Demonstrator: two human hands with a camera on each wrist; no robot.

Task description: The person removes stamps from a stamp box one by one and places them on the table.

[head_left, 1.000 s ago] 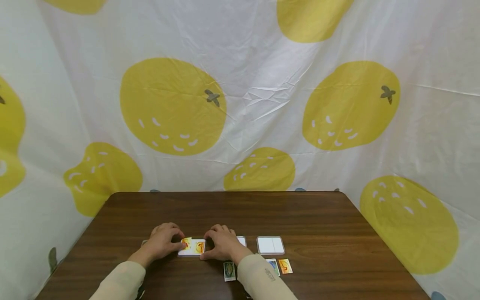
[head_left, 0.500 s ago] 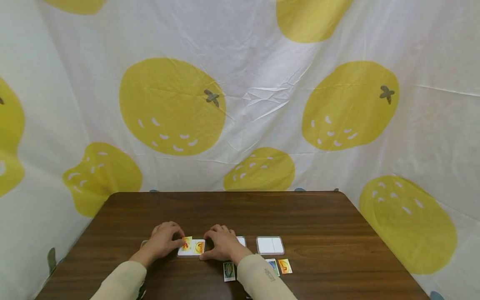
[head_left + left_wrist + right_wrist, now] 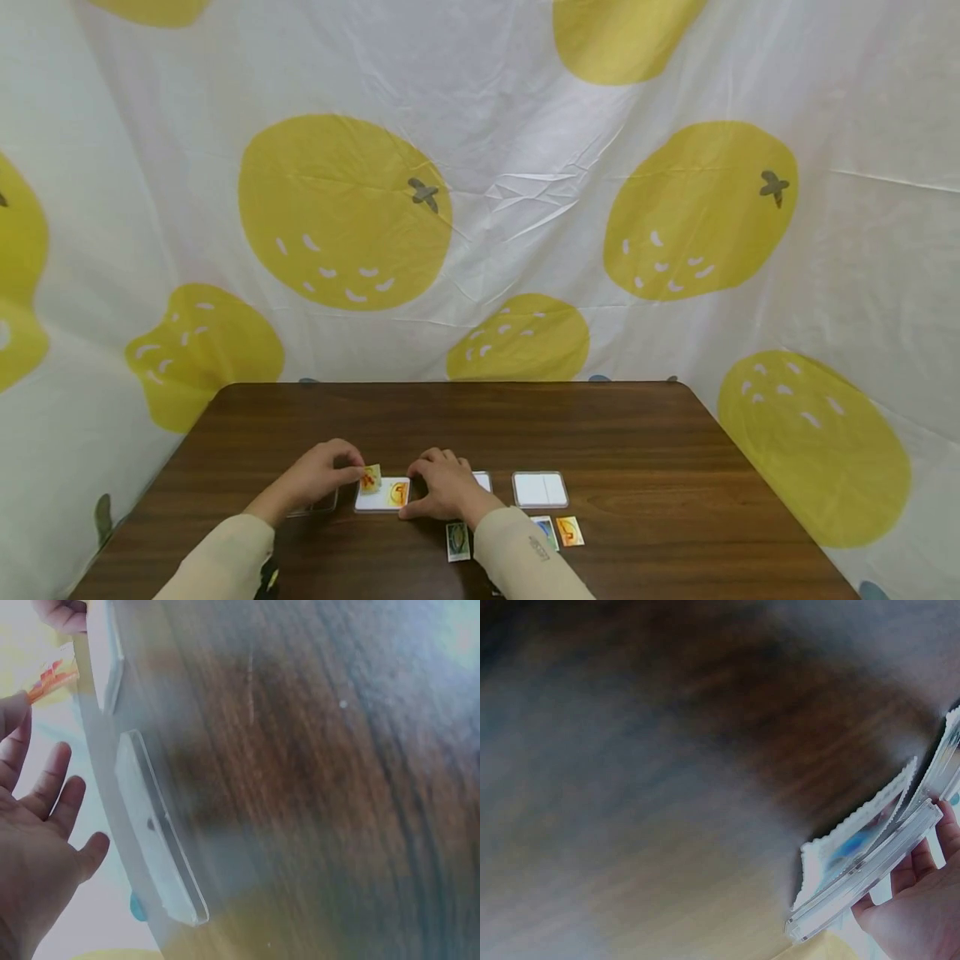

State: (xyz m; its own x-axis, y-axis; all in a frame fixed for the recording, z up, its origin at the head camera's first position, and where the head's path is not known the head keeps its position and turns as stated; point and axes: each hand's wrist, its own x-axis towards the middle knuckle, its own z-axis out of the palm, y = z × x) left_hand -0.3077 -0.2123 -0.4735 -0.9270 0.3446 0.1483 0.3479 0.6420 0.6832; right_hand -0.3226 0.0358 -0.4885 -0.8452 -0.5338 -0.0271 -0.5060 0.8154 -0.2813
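Observation:
My left hand (image 3: pixel 321 472) pinches a small orange-and-yellow stamp (image 3: pixel 371 478) between thumb and forefinger, over the left part of a flat case with a white insert (image 3: pixel 366 502). In the left wrist view the stamp (image 3: pixel 54 678) sticks out from the fingertips, while the other fingers are spread loosely. A second orange stamp (image 3: pixel 398 495) lies on the right half of that insert. My right hand (image 3: pixel 447 489) grips the case's right end, thumb at the near edge and fingers at the far edge.
Another case (image 3: pixel 327 503) lies under the left wrist. A third case (image 3: pixel 483 481) is partly hidden behind the right hand, and a fourth (image 3: pixel 541 490) sits farther right. Nearer lie a green stamp (image 3: pixel 458 542), a blue one (image 3: pixel 550 533) and an orange one (image 3: pixel 571 531).
The left hand has moved slightly left and up, lifting the pinched stamp from the insert's left half, which now shows white. The right hand has stayed put.

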